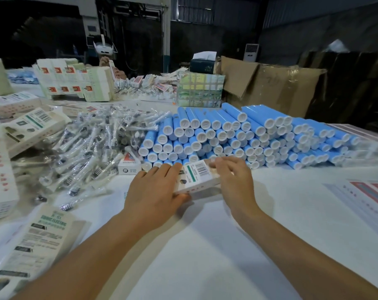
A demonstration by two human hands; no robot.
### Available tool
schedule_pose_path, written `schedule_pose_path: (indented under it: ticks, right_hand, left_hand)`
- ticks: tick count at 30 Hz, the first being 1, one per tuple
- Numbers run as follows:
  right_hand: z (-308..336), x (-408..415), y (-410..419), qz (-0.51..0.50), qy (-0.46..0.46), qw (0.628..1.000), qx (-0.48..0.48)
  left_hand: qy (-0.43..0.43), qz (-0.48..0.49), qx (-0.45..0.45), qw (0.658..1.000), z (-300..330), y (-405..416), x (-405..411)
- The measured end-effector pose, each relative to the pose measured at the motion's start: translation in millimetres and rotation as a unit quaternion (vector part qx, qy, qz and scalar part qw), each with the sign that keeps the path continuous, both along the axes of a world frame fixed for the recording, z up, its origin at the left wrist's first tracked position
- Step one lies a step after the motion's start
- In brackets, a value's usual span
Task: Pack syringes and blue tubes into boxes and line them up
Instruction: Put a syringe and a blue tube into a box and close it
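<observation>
White table [205, 245], both forearms outstretched, left hand [155, 191] and right hand [233, 180] fingers clasping a box [197, 178].

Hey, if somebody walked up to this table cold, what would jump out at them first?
Probably the big stack of blue tubes with white caps, piled across the middle of the table. Left of it lies a heap of wrapped syringes. In front of the tubes, the left hand and the right hand hold a white box between them.
</observation>
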State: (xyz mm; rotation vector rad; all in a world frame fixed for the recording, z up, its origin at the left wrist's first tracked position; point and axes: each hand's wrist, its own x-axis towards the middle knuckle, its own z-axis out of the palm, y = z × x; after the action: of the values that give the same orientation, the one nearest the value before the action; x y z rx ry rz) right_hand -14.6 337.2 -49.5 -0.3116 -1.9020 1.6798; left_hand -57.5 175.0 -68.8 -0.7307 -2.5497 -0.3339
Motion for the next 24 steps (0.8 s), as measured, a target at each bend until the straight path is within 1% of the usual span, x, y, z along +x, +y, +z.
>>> schedule_pose_path:
  ticks: [2, 4, 7, 10, 15, 18, 22, 24]
  right_hand:
    - [2.4, 4.7, 5.3, -0.041, 0.03, 0.998, 0.048]
    - [1.4, 8.8, 7.4, -0.051, 0.038, 0.997, 0.05]
    - [-1.3, 10.2, -0.1, -0.01, 0.015, 0.999, 0.036]
    - [-2.8, 11.3, -8.7, 0.017, 0.013, 0.998, 0.066]
    - [-2.2, 13.0, -10.8, 0.024, 0.011, 0.996, 0.08]
    - [-1.7, 11.5, -8.1, 0.03, -0.014, 0.996, 0.083]
    - [-2.8, 5.3, -1.0, 0.047, -0.067, 0.989, 0.122]
    - [-3.6, 3.6, 1.1, 0.05, -0.079, 0.987, 0.128]
  left_hand:
    - [-0.003, 0.009, 0.006, 1.0, 0.5, -1.3, -2.4]
    - [-0.006, 0.021, 0.013, 1.0, 1.9, -2.6, -4.5]
    - [-0.005, 0.037, 0.02, 0.999, 3.1, -4.1, -4.6]
    - [-0.003, 0.037, 0.013, 0.999, 2.9, -2.1, -2.6]
    - [0.014, 0.029, 0.011, 0.999, 1.7, 0.7, -0.1]
    - [0.018, 0.024, 0.002, 1.0, 1.2, 1.3, 0.9]
    - [0.041, 0.017, -0.036, 0.998, -0.5, 2.1, 2.1]
    - [0.048, 0.013, -0.049, 0.998, -1.0, 2.6, 2.8]
